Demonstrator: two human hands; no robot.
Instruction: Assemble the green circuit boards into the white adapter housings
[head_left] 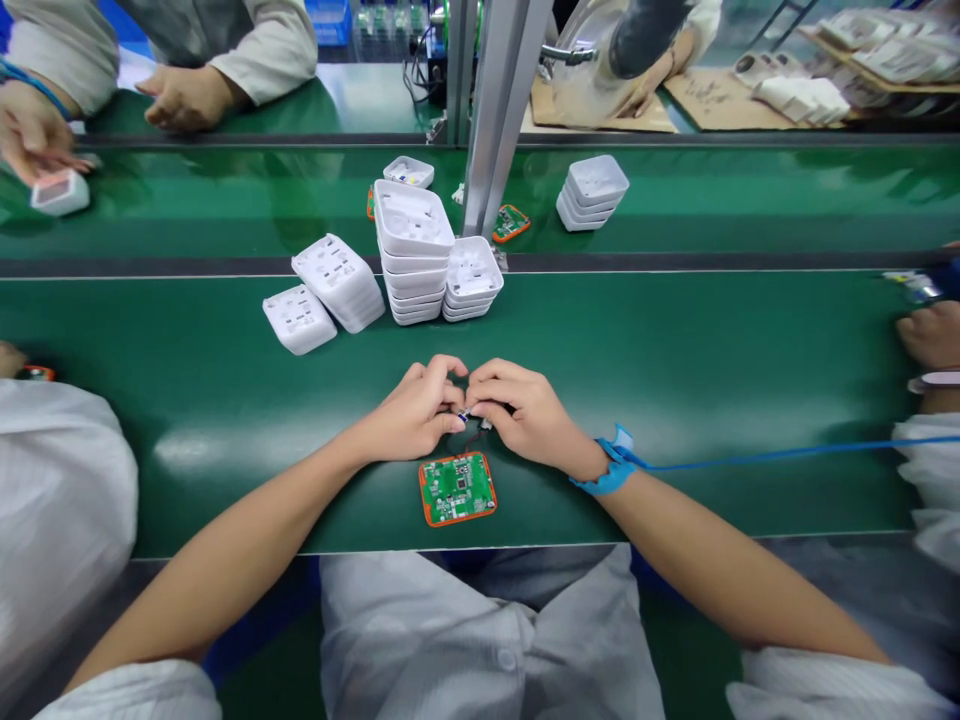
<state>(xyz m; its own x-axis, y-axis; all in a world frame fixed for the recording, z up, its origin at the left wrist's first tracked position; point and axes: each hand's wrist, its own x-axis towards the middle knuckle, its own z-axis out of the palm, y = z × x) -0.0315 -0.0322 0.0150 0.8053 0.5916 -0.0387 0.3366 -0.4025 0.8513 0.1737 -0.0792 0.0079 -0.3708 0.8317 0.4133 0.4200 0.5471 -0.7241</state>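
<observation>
A green circuit board (pixel 459 490) with an orange rim lies flat near the front edge of the green table. Thin dark wires run from its top edge up to my fingers. My left hand (pixel 424 410) pinches a small blue-and-white connector (pixel 463 415) between thumb and fingertips. Close against it, my right hand (pixel 521 408) is closed too, its fingertips meeting at the same small parts. A small pale piece (pixel 486 424) shows under my right thumb; its kind is too small to tell. My right wrist wears a blue strap (pixel 611 465) with a cord leading right.
Beyond my hands stand stacked white plastic housings (pixel 412 225), with more stacks (pixel 337 280) to the left. A metal post (pixel 502 110) rises behind them. Another stack (pixel 592 190) and an orange-rimmed board (pixel 511 222) sit on the far strip. Co-workers' hands (pixel 187 97) are across and beside me.
</observation>
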